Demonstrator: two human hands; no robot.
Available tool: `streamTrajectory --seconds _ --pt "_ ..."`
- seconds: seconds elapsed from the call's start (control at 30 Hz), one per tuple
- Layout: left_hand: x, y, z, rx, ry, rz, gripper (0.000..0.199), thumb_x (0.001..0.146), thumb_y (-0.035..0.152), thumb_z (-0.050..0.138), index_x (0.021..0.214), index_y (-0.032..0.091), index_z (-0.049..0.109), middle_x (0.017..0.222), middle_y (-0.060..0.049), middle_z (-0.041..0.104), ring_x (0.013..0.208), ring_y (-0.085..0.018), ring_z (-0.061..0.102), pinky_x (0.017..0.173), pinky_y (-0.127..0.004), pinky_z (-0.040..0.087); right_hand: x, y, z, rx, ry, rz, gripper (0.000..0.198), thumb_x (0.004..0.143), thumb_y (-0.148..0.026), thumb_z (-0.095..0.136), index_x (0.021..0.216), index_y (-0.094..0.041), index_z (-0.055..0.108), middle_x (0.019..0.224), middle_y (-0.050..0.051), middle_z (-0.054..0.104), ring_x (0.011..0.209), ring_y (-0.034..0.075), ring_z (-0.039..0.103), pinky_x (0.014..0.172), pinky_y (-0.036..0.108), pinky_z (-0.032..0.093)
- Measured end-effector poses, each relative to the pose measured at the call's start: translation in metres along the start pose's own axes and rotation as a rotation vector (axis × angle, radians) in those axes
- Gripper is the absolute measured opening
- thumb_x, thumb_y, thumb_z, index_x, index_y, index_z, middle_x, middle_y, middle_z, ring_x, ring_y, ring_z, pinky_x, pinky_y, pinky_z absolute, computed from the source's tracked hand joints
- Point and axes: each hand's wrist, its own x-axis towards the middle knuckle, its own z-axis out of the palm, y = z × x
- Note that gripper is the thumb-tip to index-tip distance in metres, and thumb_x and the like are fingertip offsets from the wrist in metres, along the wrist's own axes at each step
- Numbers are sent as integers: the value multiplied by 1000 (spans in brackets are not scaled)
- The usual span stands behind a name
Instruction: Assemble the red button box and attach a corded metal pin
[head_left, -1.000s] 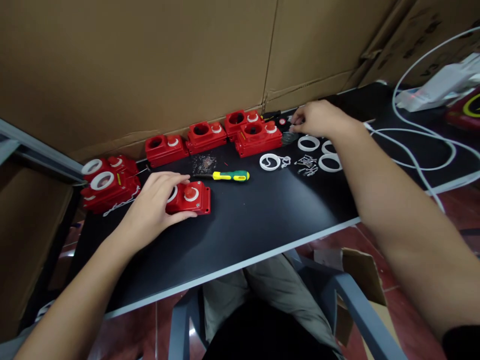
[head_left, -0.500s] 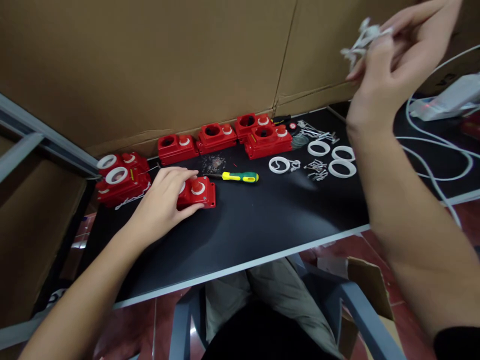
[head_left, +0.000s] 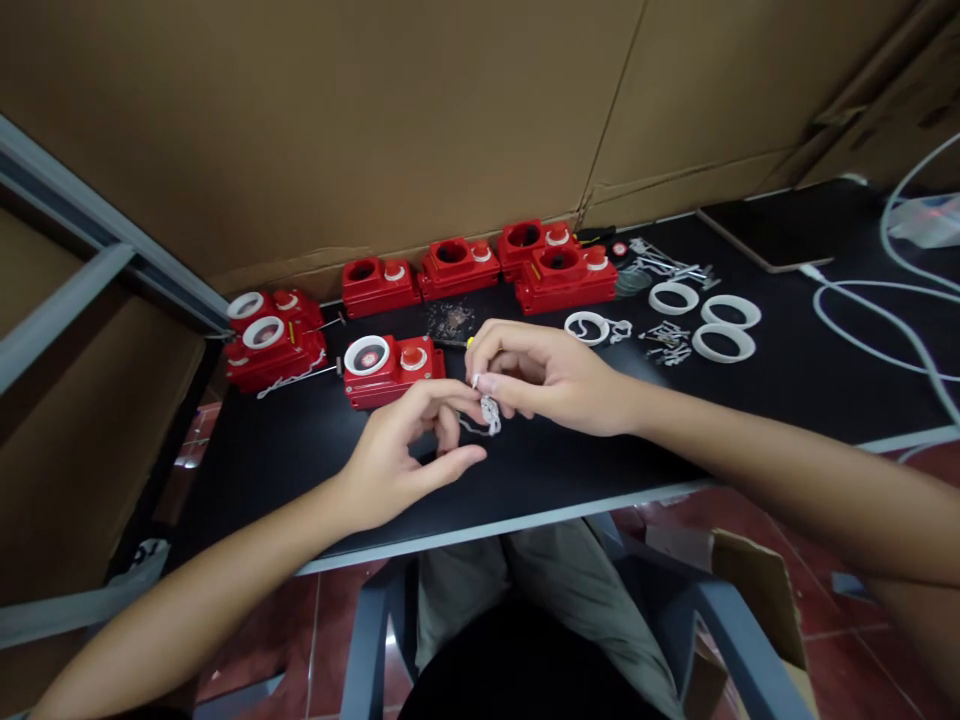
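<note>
Over the table's middle, my right hand [head_left: 559, 375] pinches a small bundled white cord [head_left: 490, 412] between thumb and fingers. My left hand [head_left: 416, 440] is beside it, thumb spread away from the fingers, its fingertips close to the cord; whether they touch it I cannot tell. Just behind my left hand sits a red box [head_left: 394, 372] with a white ring [head_left: 367, 355] round its opening and a red knob [head_left: 412, 357]. A screwdriver behind my right hand is mostly hidden, with only a bit of yellow handle and its shaft showing.
More red boxes [head_left: 457, 270] stand along the cardboard wall [head_left: 420, 120], two with white rings at left [head_left: 264, 332]. Loose white rings [head_left: 724, 343], screws [head_left: 666, 340] and long bolts [head_left: 675, 262] lie right. Beyond are a tablet [head_left: 780, 235] and a white cable [head_left: 862, 285].
My right hand has come down from the upper right with the white cord to the table's middle. My left hand has let go of the red box and moved right towards the cord.
</note>
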Motion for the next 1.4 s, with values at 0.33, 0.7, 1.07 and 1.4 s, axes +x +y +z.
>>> streamTrajectory --seconds 0.33,0.7,1.07,1.4 --pt "7 -18 -3 -219 93 -129 42 98 32 92 125 23 61 106 -2 69 78 -11 71 74 -25 61 5 9 0 200 -79 204 49 97 -57 82 107 -15 60 81 1 73 72 10 74 64 21 62" --pt "12 -16 -10 -237 9 -252 33 102 38 87 116 19 63 90 1 63 73 -10 59 65 -22 52 5 12 -4 179 -23 221 51 89 -55 91 102 -13 66 77 -1 68 65 5 64 55 17 52" --pt "8 -3 -21 5 40 -166 23 112 40 72 124 20 72 84 2 61 67 -12 61 65 -24 55 8 9 -38 -60 143 93 45 103 -61 73 105 -18 58 92 2 69 64 4 62 51 18 48" --pt "5 -3 -21 -97 398 43 8 112 34 77 110 27 78 86 0 60 61 -11 60 52 -25 47 3 7 -20 -563 -501 78 15 100 -14 71 112 -15 81 111 5 74 84 3 59 81 18 48"
